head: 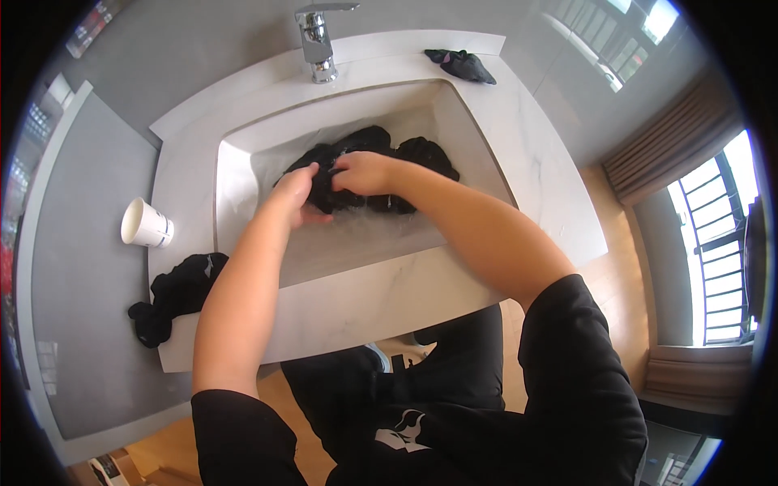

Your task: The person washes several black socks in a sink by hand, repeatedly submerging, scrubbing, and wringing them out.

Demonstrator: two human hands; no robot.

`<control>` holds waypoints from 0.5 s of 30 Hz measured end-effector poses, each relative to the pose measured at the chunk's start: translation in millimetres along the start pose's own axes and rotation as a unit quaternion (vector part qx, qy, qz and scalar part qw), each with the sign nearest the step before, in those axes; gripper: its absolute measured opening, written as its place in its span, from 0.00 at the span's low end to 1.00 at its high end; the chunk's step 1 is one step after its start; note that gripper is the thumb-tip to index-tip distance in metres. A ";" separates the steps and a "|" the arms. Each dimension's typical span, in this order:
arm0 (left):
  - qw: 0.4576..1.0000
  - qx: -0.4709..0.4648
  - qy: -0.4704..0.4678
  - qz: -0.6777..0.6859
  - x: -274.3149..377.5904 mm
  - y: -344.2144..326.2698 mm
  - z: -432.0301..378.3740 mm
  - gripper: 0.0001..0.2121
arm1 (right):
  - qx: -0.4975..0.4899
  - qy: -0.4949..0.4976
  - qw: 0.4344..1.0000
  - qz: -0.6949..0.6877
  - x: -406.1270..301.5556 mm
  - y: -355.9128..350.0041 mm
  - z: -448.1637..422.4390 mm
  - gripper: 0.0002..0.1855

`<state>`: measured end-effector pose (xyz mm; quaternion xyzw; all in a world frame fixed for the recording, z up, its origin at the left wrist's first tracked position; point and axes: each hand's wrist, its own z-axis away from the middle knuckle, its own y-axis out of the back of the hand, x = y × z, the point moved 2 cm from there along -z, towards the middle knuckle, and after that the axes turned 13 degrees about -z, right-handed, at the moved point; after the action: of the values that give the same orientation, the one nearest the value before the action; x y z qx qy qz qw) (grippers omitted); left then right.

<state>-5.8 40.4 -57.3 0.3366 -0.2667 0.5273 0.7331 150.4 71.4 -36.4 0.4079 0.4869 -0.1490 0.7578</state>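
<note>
Black wet fabric [364, 170] lies bunched in the cloudy water of a rectangular washbasin [389, 246]. My left hand [298, 194] is at the left edge of the cloth, its thumb against the fabric and its other fingers partly hidden at the water. My right hand [364, 173] pinches a fold of the same cloth near its middle, fingertips curled into it. Behind the basin a chrome single-lever faucet [316, 45] stands upright; whether water runs from it I cannot tell.
A paper cup [147, 223] sits at the counter's left edge. Another black cloth [182, 294] hangs partly over the front left corner, beside my left forearm. A small dark cloth [461, 65] rests at the back right of the marble-look counter [389, 304]. Walls stand behind and at left.
</note>
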 end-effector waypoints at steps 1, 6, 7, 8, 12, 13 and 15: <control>0.992 -0.005 0.017 0.122 0.7 -0.6 1.7 0.18 | 0.011 0.049 0.984 -0.168 -8.3 -5.0 4.3 0.14; 0.969 -0.056 -0.057 0.232 -3.1 13.9 -5.6 0.18 | 0.082 0.129 0.927 -0.343 -54.6 -14.0 21.5 0.13; 0.969 -0.064 -0.058 0.230 9.4 -2.2 2.2 0.18 | 0.089 0.126 0.927 -0.341 -40.2 -11.5 18.2 0.13; 0.975 -0.026 -0.025 0.220 20.7 -16.2 10.2 0.17 | 0.158 0.185 0.963 -0.116 -22.6 -8.9 12.7 0.13; 0.988 0.038 -0.010 0.149 15.1 -7.5 12.4 0.18 | 0.147 -0.059 0.968 0.194 -13.0 -8.6 2.1 0.14; 0.994 0.033 -0.028 0.097 16.4 -8.5 11.9 0.19 | 0.125 -0.126 0.962 0.209 -4.0 -4.1 3.8 0.14; 0.997 0.054 -0.037 -0.043 14.4 -10.6 10.6 0.18 | 0.083 -0.166 0.951 0.249 7.5 5.1 6.7 0.15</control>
<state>8.2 38.4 -42.1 0.4066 -0.2500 0.4962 0.7252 161.4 70.7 -39.1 0.5472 0.2233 -0.0616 0.8043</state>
